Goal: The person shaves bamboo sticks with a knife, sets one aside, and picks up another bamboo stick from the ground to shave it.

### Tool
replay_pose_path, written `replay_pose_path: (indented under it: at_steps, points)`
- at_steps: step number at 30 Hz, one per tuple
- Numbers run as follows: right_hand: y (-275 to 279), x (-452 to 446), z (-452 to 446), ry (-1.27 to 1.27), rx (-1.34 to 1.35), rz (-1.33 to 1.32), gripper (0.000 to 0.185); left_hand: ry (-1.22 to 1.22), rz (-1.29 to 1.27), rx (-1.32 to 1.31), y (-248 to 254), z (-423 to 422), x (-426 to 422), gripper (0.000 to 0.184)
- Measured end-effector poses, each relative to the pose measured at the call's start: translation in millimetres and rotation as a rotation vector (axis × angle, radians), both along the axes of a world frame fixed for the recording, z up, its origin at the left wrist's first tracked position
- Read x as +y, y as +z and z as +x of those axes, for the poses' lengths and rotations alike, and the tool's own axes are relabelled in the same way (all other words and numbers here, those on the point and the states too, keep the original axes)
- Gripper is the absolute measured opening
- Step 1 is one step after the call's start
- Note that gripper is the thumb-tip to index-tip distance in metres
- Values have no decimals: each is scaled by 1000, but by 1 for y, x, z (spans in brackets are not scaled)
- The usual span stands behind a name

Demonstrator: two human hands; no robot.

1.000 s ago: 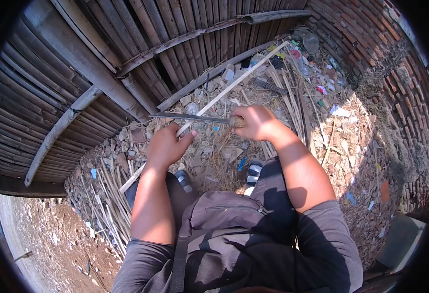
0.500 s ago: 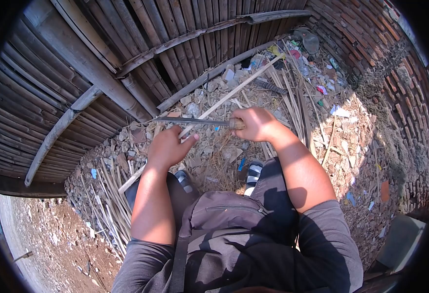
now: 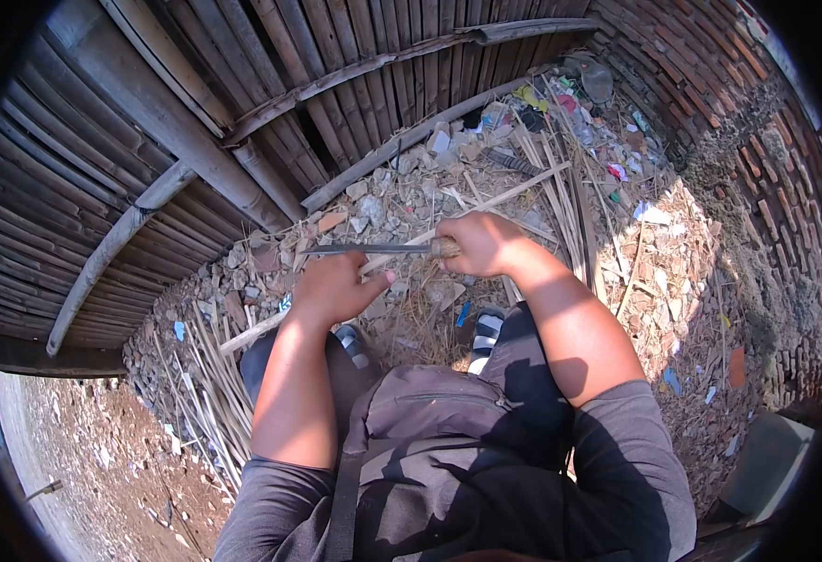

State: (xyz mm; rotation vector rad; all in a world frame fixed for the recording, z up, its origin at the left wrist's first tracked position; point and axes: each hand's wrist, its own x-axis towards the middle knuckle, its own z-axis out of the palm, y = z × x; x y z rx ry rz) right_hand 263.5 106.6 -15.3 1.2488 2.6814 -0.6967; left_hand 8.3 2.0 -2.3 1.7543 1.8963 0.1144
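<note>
A long pale bamboo strip (image 3: 523, 189) runs slantwise across the middle, from beside my left thigh to the litter beyond my right hand. My left hand (image 3: 331, 288) is closed round this strip, its thumb pointing right. In my right hand (image 3: 476, 245) is the wooden handle of a knife (image 3: 401, 249). The long dark blade points left and lies across the strip, its tip just beyond my left fingers. Whether the edge bites into the bamboo is not clear.
A bamboo wall (image 3: 355, 75) stands ahead and left, a brick wall (image 3: 748, 122) on the right. Rubble and litter cover the ground. Bamboo strips (image 3: 209, 389) lie by my left leg, and more strips (image 3: 561, 206) beyond my right hand. My sandalled feet (image 3: 486, 332) are below.
The far end of the bamboo strip has swung down and to the right. The knife, with my right hand, has come slightly lower and left; my left hand has also lowered a little.
</note>
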Motion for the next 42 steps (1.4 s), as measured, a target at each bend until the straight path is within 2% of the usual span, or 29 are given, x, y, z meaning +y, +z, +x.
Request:
replay_pose_path:
  at_steps: [9,40,42]
  points:
    - [-23,4,-2,50,12,-19,48,-69,-30,2,-6,4,-2,71]
    - [-27,5,-2,83,35,-35,50,-83,-98,-33,-2,5,-1,75]
    - [-27,5,-3,86,35,-39,50,-85,-36,-30,-14,2,-1,73]
